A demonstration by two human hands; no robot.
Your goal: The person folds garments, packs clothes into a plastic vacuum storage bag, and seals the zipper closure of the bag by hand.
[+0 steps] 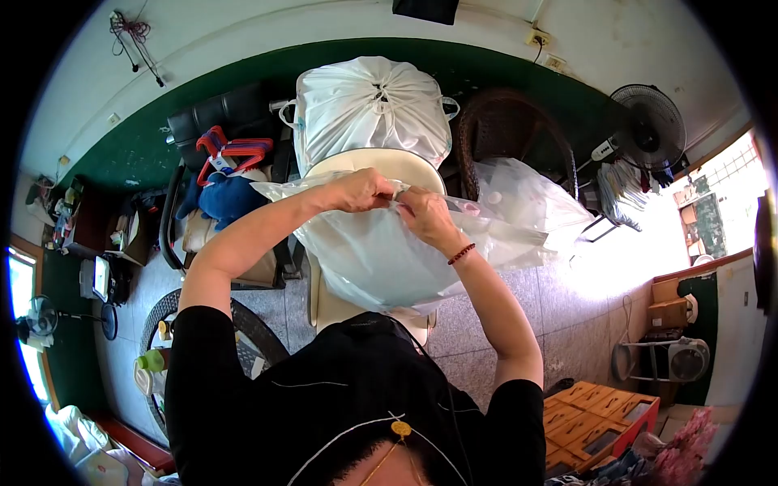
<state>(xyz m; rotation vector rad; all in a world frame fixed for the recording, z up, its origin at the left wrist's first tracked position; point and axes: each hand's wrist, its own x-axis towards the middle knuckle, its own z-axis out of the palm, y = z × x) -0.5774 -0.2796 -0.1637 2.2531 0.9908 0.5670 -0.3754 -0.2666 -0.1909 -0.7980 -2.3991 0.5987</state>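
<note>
A large translucent plastic bag (381, 255) lies over a cream chair (324, 296) in front of me. My left hand (362, 190) and my right hand (427, 215) meet at the bag's upper edge, close together. Both have their fingers pinched on the plastic there. The bag's loose edge spreads out to the right, past my right wrist. Just beyond the chair's cream back stands a full white drawstring bag (373, 109), gathered at its top.
Red hangers (235, 150) and a blue plush toy (227, 198) rest on a chair at the left. A brown wicker chair (506, 105) and a black fan (648, 130) stand at the right. A round table rim (251, 328) is at lower left, wooden drawers (579, 421) at lower right.
</note>
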